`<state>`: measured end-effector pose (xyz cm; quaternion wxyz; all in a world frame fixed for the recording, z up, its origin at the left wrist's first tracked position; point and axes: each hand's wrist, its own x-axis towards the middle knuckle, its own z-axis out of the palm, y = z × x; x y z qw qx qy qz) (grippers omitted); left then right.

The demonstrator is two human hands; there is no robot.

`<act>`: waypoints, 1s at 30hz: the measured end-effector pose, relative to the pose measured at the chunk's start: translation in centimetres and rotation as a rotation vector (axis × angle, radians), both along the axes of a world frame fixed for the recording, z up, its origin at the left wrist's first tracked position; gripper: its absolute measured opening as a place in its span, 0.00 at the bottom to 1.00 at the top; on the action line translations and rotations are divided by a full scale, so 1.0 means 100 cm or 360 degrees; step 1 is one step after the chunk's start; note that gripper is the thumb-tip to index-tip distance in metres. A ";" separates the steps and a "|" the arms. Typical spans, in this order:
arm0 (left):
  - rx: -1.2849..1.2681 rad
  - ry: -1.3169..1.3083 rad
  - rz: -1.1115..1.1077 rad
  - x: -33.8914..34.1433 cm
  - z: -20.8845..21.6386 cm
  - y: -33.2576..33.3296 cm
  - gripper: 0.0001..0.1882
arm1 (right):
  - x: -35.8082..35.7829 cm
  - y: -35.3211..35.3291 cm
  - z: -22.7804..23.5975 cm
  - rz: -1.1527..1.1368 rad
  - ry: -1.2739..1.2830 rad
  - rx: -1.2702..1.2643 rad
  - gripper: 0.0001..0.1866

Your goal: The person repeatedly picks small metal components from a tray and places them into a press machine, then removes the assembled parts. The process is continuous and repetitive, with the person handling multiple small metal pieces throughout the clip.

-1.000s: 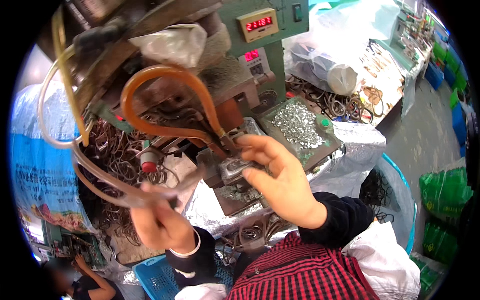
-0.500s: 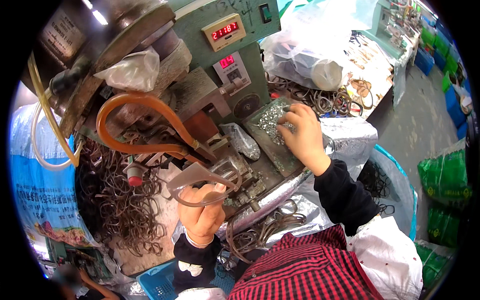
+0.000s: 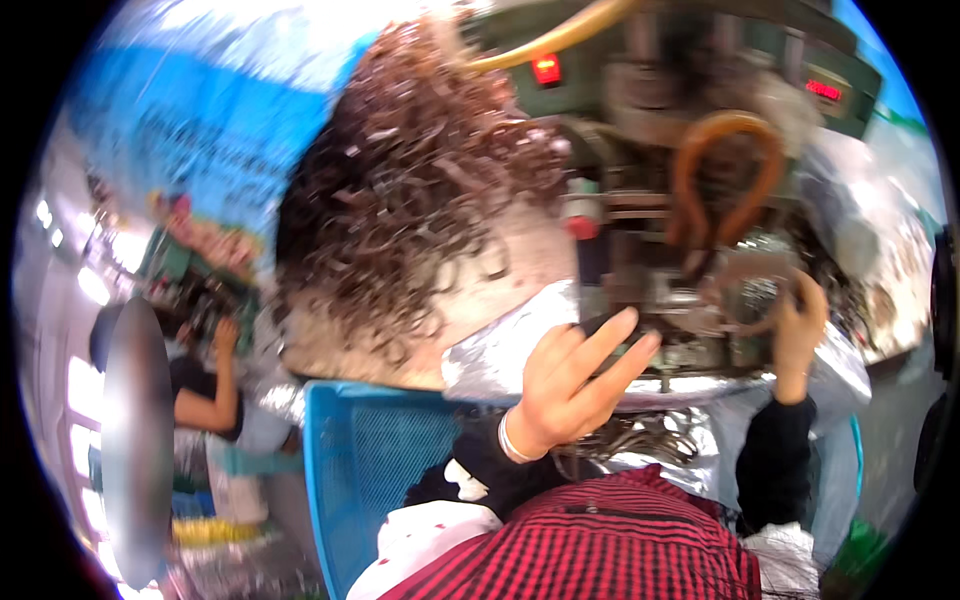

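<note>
My left hand (image 3: 565, 385) is in front of the green machine, its fingers stretched out and apart, with nothing clearly held. To its right, my right hand (image 3: 800, 330) pinches the right end of a translucent brownish loop-shaped piece (image 3: 732, 322). That loop lies in front of the machine's work area, below a curved orange-brown hose (image 3: 775, 165). Motion blur hides the fine detail of the loop and of the fingertips on it.
A large heap of dark curved loops (image 3: 410, 190) lies on the table to the left. Below it is a blue plastic basket (image 3: 320, 480). A red button (image 3: 581, 227) sticks out from the machine. Further left, another person's arm (image 3: 205, 408) shows.
The head view has swung left. The translucent loop has gone from my left hand to my right, which has left the tray of small metal pieces. My left hand has opened.
</note>
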<state>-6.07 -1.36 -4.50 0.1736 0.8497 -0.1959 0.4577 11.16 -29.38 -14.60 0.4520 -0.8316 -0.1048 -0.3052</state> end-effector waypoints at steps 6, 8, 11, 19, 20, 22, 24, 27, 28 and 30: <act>-0.0223 -0.0161 0.1512 -0.101 0.021 0.140 0.09 | -0.016 0.019 0.025 0.0330 0.0302 0.0201 0.08; -0.0049 0.0231 0.1746 -0.122 0.014 0.189 0.08 | -0.014 0.033 0.034 0.0420 0.0274 0.0229 0.10; 0.0271 0.1043 0.2390 -0.126 -0.031 0.234 0.11 | -0.010 0.052 0.043 0.0479 0.0161 0.0192 0.10; -0.0976 0.0191 0.1705 -0.075 -0.150 0.227 0.11 | -0.037 -0.014 -0.001 0.0089 0.0229 0.0429 0.08; -0.0954 0.0100 0.1683 -0.063 -0.156 0.228 0.09 | -0.042 -0.032 -0.007 0.0046 0.0254 0.0456 0.07; -0.0531 0.0038 0.1724 -0.049 -0.135 0.213 0.08 | -0.055 -0.044 -0.001 -0.0028 0.0275 0.0466 0.07; -0.0357 -0.0097 0.1535 -0.034 -0.108 0.198 0.05 | -0.069 -0.020 0.028 0.0131 0.0262 0.0533 0.07; -0.0349 0.0168 0.1130 -0.017 -0.081 0.169 0.06 | -0.069 0.032 0.075 0.0530 0.0069 0.0356 0.09; -0.0300 0.0267 0.1021 -0.008 -0.084 0.164 0.08 | -0.065 0.048 0.093 0.0655 -0.0048 0.0265 0.10; -0.0636 0.0326 0.0766 0.006 -0.099 0.150 0.10 | -0.054 0.079 0.106 0.0802 -0.0152 0.0267 0.10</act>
